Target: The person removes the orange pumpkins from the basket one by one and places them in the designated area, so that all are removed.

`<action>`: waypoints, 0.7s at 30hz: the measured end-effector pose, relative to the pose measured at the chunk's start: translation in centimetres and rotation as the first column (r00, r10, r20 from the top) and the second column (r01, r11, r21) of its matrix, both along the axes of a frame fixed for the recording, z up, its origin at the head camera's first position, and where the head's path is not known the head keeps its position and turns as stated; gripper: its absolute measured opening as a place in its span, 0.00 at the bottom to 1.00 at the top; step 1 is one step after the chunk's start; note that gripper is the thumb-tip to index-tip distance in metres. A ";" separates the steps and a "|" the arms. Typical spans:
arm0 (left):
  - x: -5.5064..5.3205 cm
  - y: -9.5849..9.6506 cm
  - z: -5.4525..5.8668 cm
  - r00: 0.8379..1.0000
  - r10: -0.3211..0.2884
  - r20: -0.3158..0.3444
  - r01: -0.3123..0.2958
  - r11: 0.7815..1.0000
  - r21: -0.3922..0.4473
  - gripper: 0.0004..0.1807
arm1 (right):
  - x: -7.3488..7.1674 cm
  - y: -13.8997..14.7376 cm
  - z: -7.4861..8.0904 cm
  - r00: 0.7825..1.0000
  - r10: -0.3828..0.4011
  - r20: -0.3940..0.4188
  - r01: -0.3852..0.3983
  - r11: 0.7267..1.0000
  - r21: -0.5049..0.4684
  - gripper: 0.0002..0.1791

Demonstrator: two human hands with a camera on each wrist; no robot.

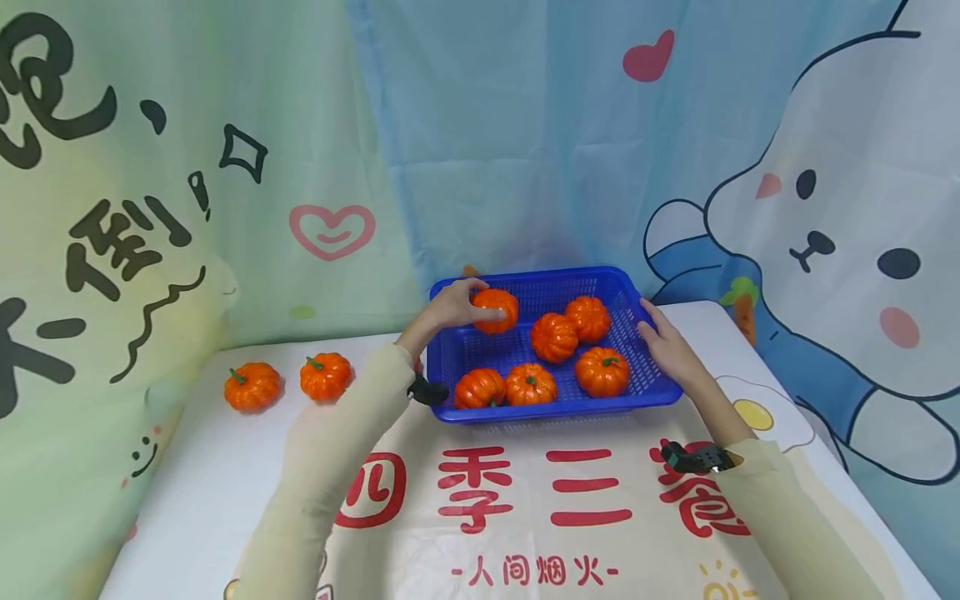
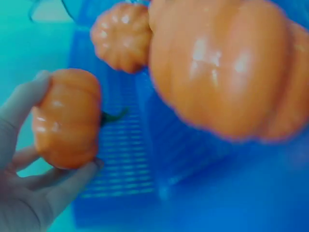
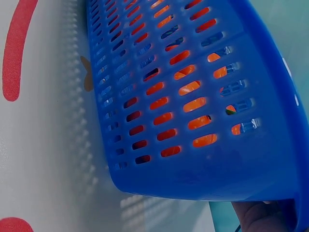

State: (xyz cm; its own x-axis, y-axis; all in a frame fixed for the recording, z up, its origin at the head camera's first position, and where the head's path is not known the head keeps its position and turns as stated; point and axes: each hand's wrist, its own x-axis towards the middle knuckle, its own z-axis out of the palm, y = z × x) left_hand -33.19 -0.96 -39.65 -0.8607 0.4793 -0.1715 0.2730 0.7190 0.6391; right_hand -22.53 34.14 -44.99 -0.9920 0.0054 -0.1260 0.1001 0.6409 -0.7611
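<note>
My left hand [image 1: 454,305] holds a small orange toy pumpkin [image 1: 497,312] over the back left part of a blue plastic basket [image 1: 540,408]. In the left wrist view the thumb and fingers curl round the held pumpkin [image 2: 67,118], its green stem pointing away from the palm. My right hand [image 1: 670,346] grips the rim at the basket's right end. Most of that hand is hidden behind the basket wall [image 3: 231,169] in the right wrist view. Several more pumpkins lie in the basket, among them one at the front right [image 1: 602,372] and one at the front left [image 1: 480,389].
Two pumpkins lie on the table to the left, one farther out [image 1: 253,387] and one closer to the basket [image 1: 326,377]. A printed cloth [image 1: 540,492] with red characters covers the table in front. Behind the basket hangs a patterned curtain [image 1: 480,167].
</note>
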 end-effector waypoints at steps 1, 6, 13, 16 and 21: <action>0.4 -0.5 0.6 1.000 -0.009 -0.014 0.010 1.000 0.030 0.39 | 0.0 0.0 0.0 1.000 0.000 -0.001 0.000 1.000 -0.001 0.33; 4.3 -4.5 2.9 0.999 -0.042 -0.027 0.046 0.985 0.167 0.37 | 0.0 -0.1 0.1 1.000 -0.007 0.002 0.007 1.000 -0.006 0.33; 12.3 -13.7 1.9 0.995 0.088 0.050 -0.100 0.943 0.316 0.35 | -0.2 0.0 0.1 1.000 0.001 -0.002 -0.001 1.000 -0.006 0.33; 14.7 -17.1 0.4 0.982 0.188 0.038 -0.191 0.943 0.273 0.35 | -0.3 0.2 0.3 1.000 0.000 -0.026 0.000 1.000 -0.005 0.33; 17.5 -21.6 -1.7 0.952 0.304 0.041 -0.306 0.932 0.195 0.36 | -0.2 0.2 -0.1 1.000 0.000 -0.008 0.000 1.000 -0.008 0.33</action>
State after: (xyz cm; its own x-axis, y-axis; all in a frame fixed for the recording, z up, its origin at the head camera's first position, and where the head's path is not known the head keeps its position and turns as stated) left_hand -15.66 -22.52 -41.32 -0.9696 0.2188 -0.1095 0.0536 0.6265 0.7776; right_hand -22.76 34.33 -45.07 -0.9930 0.0047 -0.1176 0.0938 0.6350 -0.7668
